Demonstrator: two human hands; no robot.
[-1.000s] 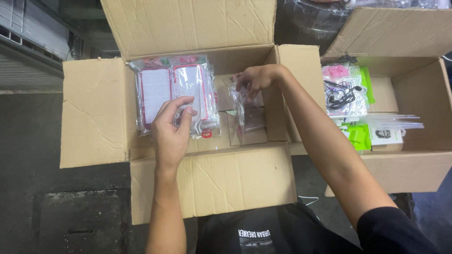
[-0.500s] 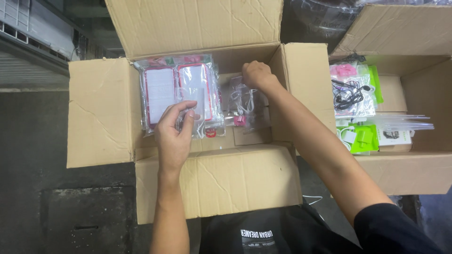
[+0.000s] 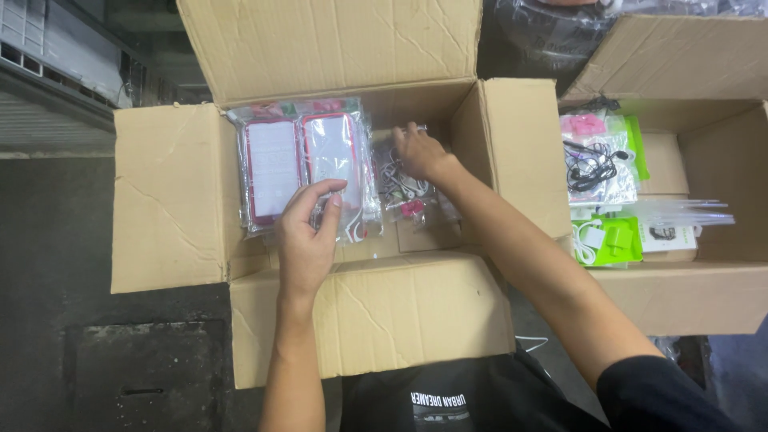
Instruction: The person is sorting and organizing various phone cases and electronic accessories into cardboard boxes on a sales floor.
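Note:
An open cardboard box (image 3: pixel 172 200) sits in front of me with its flaps spread. Inside at the left lies a clear plastic pack of red-and-white flat items (image 3: pixel 280 156). My left hand (image 3: pixel 308 232) rests on the lower edge of that pack, fingers curled over it. My right hand (image 3: pixel 418 152) reaches deep into the box at the right and presses down on small clear bags of white and pink cables (image 3: pixel 400 192). Whether its fingers grip a bag cannot be told.
A second open cardboard box (image 3: pixel 704 296) stands to the right, holding bagged black earphones (image 3: pixel 596 164), green-carded accessories (image 3: pixel 612 240) and clear flat packs (image 3: pixel 680 212). A dark floor lies at the left, with a metal shutter at the upper left.
My right hand has moved from the upper right of the box down onto the small cable bags. My left hand has stayed on the large pack.

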